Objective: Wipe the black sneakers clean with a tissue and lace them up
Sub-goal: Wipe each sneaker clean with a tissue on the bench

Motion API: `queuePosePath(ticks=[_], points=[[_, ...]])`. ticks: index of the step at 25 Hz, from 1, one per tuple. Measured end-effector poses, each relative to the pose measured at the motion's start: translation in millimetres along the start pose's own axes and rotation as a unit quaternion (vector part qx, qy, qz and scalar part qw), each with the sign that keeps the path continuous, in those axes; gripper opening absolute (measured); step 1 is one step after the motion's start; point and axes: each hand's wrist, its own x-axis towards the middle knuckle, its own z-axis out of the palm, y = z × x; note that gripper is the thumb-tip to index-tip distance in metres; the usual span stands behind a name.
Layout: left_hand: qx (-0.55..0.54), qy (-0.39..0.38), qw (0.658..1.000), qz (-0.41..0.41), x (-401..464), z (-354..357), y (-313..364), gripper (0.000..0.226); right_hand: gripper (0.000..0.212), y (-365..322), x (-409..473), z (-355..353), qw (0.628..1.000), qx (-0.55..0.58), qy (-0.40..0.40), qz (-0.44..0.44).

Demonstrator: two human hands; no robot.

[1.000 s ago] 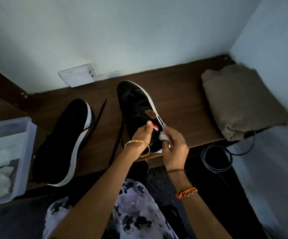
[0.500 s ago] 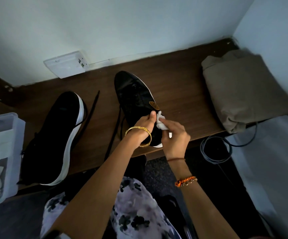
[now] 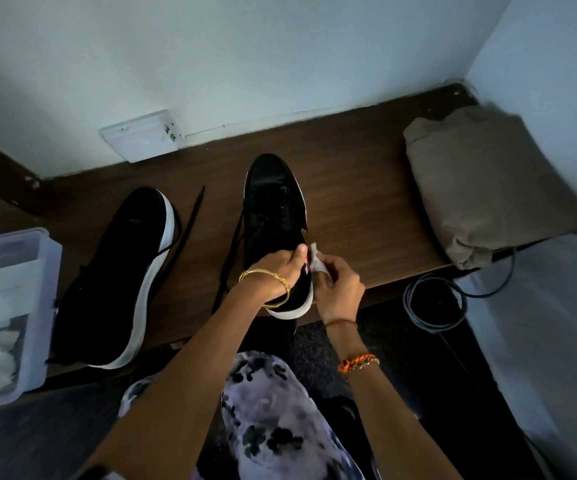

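Note:
Two black sneakers with white soles lie on a dark wooden shelf. The right sneaker points away from me, and my left hand grips its heel end from above. My right hand pinches a small white tissue against that sneaker's right side, near a gold badge. The left sneaker rests tilted on its side, sole toward the right, untouched. Loose black laces trail on the wood between the two shoes.
A clear plastic box holding white tissues sits at the left edge. A folded tan cloth lies at the shelf's right end. A coiled black cable hangs below it. A white wall socket sits behind the shoes.
The view tilted, so everything shifted in frame. My right hand slid the tissue along the sneaker's side, forward to the badge and then slightly back toward the heel. My left hand kept its grip.

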Motion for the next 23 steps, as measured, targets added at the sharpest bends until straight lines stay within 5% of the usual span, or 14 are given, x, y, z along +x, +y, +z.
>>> queuePosePath(ticks=[3,6,15,17,20,23], points=[[-0.013,0.023,1.000,0.005,-3.4,1.1,3.7,0.060,0.026,0.6,6.7,-1.4,0.998,0.004,-0.015,0.061],[-0.071,0.042,0.997,-0.007,2.5,-1.4,9.4,0.059,0.031,-10.4,-4.9,3.7,0.997,0.068,-0.016,0.026],[-0.173,0.032,0.979,-0.102,2.9,-7.0,17.4,0.054,0.026,7.1,7.9,1.7,0.998,-0.047,-0.026,0.042],[-0.275,0.030,0.949,-0.149,3.7,-6.8,19.2,0.061,0.022,-2.0,10.4,2.9,0.997,0.028,-0.004,0.076],[-0.514,-0.002,0.848,-0.131,1.6,-5.1,19.7,0.048,0.019,-16.7,12.9,5.1,0.994,0.107,-0.015,0.025],[-0.580,0.026,0.807,-0.109,2.1,-3.6,14.7,0.047,0.028,-14.8,4.8,10.3,0.997,0.026,0.010,-0.073]])
